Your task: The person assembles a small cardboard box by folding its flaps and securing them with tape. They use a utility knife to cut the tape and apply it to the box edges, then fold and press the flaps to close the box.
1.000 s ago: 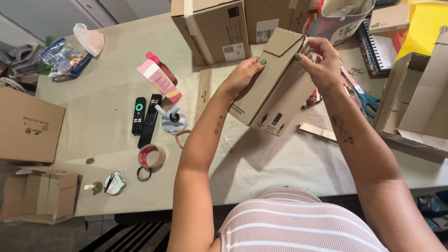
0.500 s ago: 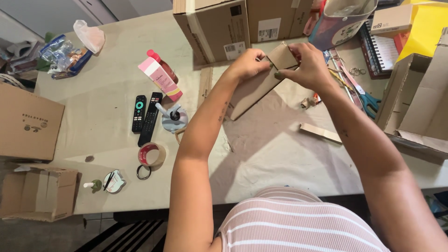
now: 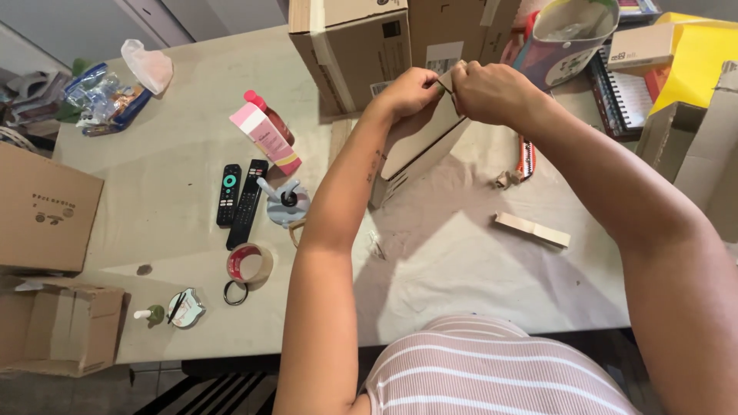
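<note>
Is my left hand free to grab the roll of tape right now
Probably not at once. The left hand is pinching the top edge of the small cardboard box together with the right hand. The tape roll lies uncovered beside the left forearm, so nothing blocks it.

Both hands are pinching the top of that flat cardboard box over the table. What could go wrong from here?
1. The left hand and right hand grip only the top edge of the cardboard box; its lower end could swing or slip.
2. That lower end hangs close to the tape dispenser and two remotes, so a swing might knock them.
3. A cutter lies just under the right forearm, which might brush it.
</note>
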